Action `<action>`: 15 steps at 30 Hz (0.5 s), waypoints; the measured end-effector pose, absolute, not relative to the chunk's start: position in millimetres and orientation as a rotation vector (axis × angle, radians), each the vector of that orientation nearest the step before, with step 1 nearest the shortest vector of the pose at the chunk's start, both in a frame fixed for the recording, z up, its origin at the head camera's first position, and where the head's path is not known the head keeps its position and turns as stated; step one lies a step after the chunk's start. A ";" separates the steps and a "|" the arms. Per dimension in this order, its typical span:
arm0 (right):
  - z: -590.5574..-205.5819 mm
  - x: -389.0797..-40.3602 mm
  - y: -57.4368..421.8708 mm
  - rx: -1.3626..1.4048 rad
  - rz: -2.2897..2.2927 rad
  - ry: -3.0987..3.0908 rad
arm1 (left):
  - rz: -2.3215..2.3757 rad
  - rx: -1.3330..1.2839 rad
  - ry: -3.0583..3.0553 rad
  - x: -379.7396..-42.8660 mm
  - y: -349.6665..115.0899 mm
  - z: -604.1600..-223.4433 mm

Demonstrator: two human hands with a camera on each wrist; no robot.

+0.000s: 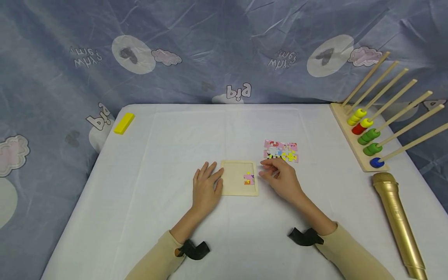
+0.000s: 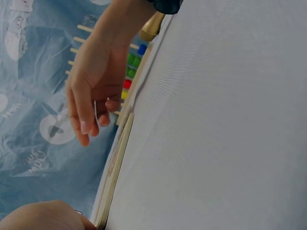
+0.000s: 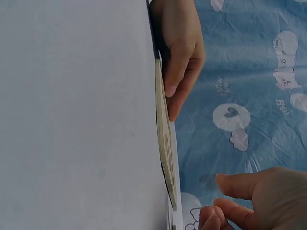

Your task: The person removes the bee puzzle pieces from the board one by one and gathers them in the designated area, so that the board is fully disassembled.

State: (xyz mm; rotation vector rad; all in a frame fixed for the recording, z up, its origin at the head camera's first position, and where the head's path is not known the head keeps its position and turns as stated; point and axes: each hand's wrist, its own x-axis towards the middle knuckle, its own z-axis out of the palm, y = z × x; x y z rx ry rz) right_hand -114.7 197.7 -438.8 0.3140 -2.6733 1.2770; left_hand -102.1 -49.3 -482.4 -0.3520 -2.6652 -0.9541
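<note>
A shallow wooden puzzle tray (image 1: 232, 182) lies flat on the white table. One pink and yellow jigsaw piece (image 1: 249, 179) sits inside it, by the right rim. My left hand (image 1: 205, 190) rests at the tray's left rim, fingers spread, fingertips on the edge. Just right of the tray is my right hand (image 1: 281, 181), fingers loosely bent, with a gap between thumb and forefinger in the right wrist view and no piece showing there. Beyond it lie several pink and yellow jigsaw pieces (image 1: 273, 151) grouped together, their near side partly covered by the right hand.
A wooden peg counter (image 1: 353, 140) with coloured beads stands at the right edge of the table. In front of it lies a gold microphone (image 1: 399, 221). A yellow block (image 1: 124, 123) is at the far left corner. Patterned blue cloth (image 1: 210, 50) hangs behind the table.
</note>
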 end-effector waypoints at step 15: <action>-440.1 -111.5 173.7 0.434 1.347 -2.654 | -0.967 -0.352 -2.663 -101.9 -48.6 -481.4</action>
